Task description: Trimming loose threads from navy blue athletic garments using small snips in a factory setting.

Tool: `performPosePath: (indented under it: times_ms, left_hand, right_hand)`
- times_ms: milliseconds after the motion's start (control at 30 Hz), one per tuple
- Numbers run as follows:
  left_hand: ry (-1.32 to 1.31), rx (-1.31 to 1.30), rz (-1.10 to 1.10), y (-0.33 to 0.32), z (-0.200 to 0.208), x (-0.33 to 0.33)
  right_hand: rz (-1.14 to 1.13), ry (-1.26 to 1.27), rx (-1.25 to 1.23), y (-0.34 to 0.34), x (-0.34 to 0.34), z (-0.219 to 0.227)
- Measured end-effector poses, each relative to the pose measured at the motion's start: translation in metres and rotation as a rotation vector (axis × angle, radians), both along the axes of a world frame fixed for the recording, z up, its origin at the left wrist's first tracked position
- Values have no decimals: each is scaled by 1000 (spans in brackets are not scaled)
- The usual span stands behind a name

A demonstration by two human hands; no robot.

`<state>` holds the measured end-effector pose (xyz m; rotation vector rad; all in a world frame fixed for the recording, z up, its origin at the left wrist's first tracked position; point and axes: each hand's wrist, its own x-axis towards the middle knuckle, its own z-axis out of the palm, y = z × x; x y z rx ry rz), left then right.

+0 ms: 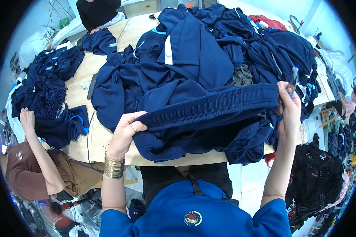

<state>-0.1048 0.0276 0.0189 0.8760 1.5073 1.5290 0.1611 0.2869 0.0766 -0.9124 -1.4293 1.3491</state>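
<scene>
Stretched between my two hands is a navy garment with a gathered elastic waistband (pixel 209 107), probably trousers or shorts. My left hand (pixel 124 128) pinches the left end of the band, thumb on top. At the other end, my right hand (pixel 289 104) grips the band and also holds a small cutting tool with metal blades and blue parts (pixel 294 77), likely thread snips, blades pointing up. Below the band the cloth hangs in folds over the table's near edge. Part of the tool is hidden by my fingers.
A large heap of navy garments (pixel 197 51) covers much of the wooden table (pixel 126 33). At left, a person in brown (pixel 31 170) handles more navy clothing. Another person in black (pixel 99 14) stands at the far side. Dark clothes (pixel 314 177) are piled at right; a fan (pixel 59 213) stands lower left.
</scene>
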Motion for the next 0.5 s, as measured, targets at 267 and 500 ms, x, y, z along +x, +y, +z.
performPosePath:
  times_ms: [267, 500]
  left_hand:
    - [-103, 3, 145, 4, 1, 17]
    - [273, 175, -206, 36, 27, 45]
  right_hand:
    - [47, -543, 760, 1, -19, -9]
    - [997, -414, 401, -62, -72, -3]
